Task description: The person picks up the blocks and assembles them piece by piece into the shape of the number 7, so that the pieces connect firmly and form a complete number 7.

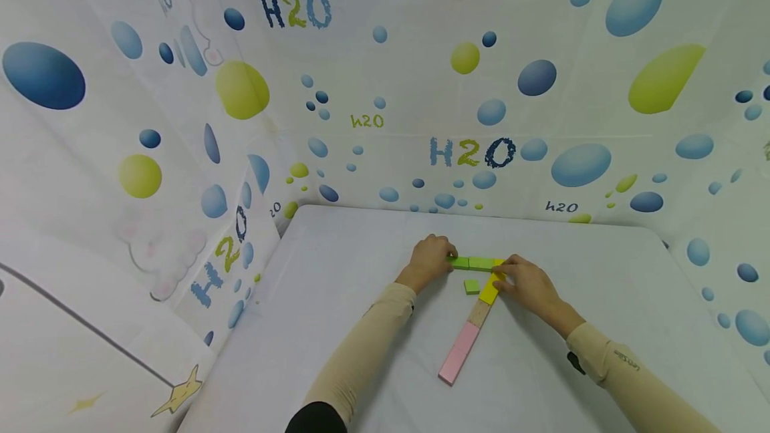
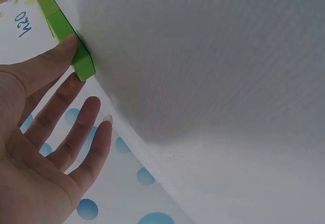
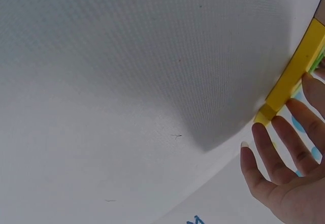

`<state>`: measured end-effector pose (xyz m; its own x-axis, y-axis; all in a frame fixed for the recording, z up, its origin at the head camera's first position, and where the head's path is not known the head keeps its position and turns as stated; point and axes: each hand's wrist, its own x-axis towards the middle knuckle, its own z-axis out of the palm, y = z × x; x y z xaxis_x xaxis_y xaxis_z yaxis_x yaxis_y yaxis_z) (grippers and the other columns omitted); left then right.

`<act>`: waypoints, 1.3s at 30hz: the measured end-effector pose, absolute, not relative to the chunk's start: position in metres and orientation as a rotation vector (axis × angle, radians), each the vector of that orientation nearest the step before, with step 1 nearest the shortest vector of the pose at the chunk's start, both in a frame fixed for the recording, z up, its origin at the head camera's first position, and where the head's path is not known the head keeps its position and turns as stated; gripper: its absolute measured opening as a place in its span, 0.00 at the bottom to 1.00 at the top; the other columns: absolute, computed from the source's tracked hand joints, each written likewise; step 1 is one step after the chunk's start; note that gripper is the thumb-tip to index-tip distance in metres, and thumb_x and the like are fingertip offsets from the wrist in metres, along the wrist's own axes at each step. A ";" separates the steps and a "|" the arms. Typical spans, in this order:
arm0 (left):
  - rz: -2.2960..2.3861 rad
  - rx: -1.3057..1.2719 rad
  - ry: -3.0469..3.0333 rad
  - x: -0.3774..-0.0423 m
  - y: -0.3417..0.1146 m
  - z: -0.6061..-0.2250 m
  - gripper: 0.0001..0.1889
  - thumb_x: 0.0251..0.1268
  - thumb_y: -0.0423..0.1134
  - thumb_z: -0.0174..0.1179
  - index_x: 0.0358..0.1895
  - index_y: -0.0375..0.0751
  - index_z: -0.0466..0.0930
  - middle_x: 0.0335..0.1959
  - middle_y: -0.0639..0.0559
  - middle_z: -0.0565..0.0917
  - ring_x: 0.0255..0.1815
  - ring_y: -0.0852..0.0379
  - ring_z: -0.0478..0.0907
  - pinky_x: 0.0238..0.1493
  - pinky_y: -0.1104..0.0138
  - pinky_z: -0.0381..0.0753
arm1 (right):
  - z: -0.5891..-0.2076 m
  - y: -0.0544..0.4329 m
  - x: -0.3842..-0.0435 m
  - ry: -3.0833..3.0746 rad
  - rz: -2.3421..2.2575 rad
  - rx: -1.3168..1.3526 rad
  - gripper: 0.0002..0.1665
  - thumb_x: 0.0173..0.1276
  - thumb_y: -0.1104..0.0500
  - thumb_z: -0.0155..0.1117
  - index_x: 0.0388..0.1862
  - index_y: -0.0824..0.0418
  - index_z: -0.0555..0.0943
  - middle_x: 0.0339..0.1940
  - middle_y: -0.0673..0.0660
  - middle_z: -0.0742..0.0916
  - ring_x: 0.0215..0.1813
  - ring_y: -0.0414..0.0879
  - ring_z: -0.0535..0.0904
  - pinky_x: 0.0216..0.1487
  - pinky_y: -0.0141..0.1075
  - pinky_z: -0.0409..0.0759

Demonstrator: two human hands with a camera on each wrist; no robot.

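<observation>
Green blocks form a short row across the far part of the white table. At the row's left end my left hand pinches a green block between thumb and index finger, the other fingers spread. My right hand touches yellow blocks at the row's right end, its fingertips along their edge and far end. From there a slanted line runs toward me: yellow, then a bare wood block, then a pink block. A small green block lies inside the corner, apart from both lines.
The white-covered table meets a patterned backdrop with blue and green dots along its far edge. More of this printed sheet hangs on the left and right sides.
</observation>
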<state>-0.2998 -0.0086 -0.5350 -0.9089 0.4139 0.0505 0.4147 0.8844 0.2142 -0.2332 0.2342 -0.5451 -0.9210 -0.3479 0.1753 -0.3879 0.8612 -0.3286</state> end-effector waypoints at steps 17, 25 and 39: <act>-0.350 -0.684 -3.044 -0.302 -0.009 -0.540 0.16 0.62 0.44 0.76 0.53 0.55 0.91 0.49 0.58 0.86 0.52 0.56 0.80 0.51 0.62 0.81 | -0.543 0.233 -0.233 -2.932 0.526 0.569 0.22 0.66 0.55 0.78 0.56 0.63 0.88 0.48 0.59 0.85 0.43 0.51 0.82 0.45 0.48 0.84; -0.376 -0.655 -3.048 -0.299 -0.009 -0.541 0.17 0.61 0.44 0.77 0.55 0.54 0.91 0.51 0.58 0.86 0.51 0.55 0.80 0.51 0.62 0.81 | -0.545 0.234 -0.234 -2.929 0.527 0.579 0.22 0.66 0.55 0.78 0.56 0.63 0.88 0.48 0.59 0.85 0.42 0.50 0.82 0.44 0.47 0.84; -0.393 -0.697 -2.964 -0.296 -0.012 -0.543 0.20 0.61 0.45 0.77 0.57 0.53 0.89 0.54 0.55 0.83 0.54 0.55 0.79 0.51 0.62 0.81 | -0.546 0.234 -0.236 -2.939 0.532 0.578 0.22 0.66 0.55 0.78 0.56 0.63 0.88 0.47 0.58 0.85 0.42 0.50 0.82 0.44 0.48 0.83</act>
